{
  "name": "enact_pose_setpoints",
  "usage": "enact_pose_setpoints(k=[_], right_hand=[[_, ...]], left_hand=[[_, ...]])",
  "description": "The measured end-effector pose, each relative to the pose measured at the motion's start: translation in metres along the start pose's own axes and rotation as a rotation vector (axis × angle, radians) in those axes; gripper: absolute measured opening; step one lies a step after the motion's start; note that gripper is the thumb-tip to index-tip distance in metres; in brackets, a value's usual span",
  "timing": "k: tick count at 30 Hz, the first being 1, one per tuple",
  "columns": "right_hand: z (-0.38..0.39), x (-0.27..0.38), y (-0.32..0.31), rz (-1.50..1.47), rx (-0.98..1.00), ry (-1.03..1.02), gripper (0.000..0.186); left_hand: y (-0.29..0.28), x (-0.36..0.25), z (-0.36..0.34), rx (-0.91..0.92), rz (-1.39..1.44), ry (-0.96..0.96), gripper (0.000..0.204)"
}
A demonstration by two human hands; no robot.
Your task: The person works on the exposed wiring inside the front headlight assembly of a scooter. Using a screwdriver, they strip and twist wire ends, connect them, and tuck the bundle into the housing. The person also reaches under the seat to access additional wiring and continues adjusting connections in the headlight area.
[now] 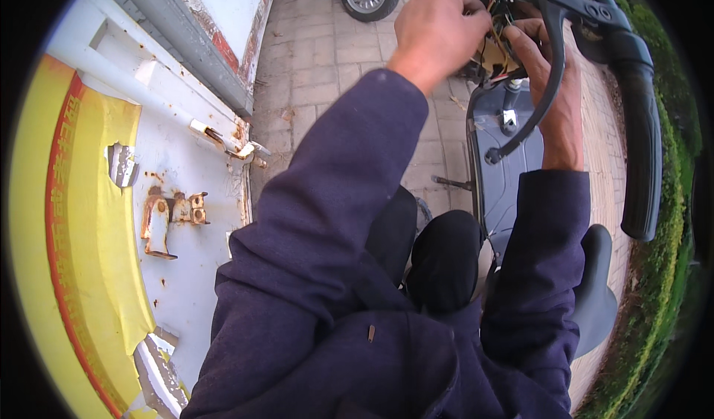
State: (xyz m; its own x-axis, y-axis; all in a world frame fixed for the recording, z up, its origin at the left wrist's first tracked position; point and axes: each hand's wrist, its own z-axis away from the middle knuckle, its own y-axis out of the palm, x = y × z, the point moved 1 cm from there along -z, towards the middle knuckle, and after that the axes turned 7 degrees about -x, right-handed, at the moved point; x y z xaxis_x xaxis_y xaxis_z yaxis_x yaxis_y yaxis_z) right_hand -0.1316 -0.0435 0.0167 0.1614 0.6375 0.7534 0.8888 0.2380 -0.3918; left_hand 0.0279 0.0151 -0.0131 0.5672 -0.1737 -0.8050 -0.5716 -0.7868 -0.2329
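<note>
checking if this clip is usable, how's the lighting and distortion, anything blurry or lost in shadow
Head view: soft daylight, no hard shadows on the paving; head view: fisheye bends the yellow banner and blackens the corners; head view: the hedge looks smeary near the right rim; head view: wires between the left hand and right hand partly hidden, hard to separate.

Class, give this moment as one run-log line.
left hand: at thin orange and dark wires, hold unclear | right hand: at same wires, partly behind curved black brake lever | nearby: cylindrical black handlebar grip
</note>
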Motion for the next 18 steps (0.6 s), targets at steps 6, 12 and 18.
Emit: enact_pose_setpoints(k=[6, 12, 18], right_hand=[[-0.001, -0.008, 0.013, -0.161, -0.001, -0.04, 0.013], [0.007, -0.024, 0.013, -0.208, 0.024, -0.103, 0.011], [0.01, -0.049, 0.007, -0.417, -0.054, 0.122, 0.014]], left_hand=[[-0.001, -0.008, 0.016, -0.228, -0.297, 0.178, 0.014], [0.008, -0.006, 0.033, -0.325, -0.334, 0.296, 0.011], [0.019, 0.0, 0.045, -0.319, -0.361, 0.333, 0.016]])
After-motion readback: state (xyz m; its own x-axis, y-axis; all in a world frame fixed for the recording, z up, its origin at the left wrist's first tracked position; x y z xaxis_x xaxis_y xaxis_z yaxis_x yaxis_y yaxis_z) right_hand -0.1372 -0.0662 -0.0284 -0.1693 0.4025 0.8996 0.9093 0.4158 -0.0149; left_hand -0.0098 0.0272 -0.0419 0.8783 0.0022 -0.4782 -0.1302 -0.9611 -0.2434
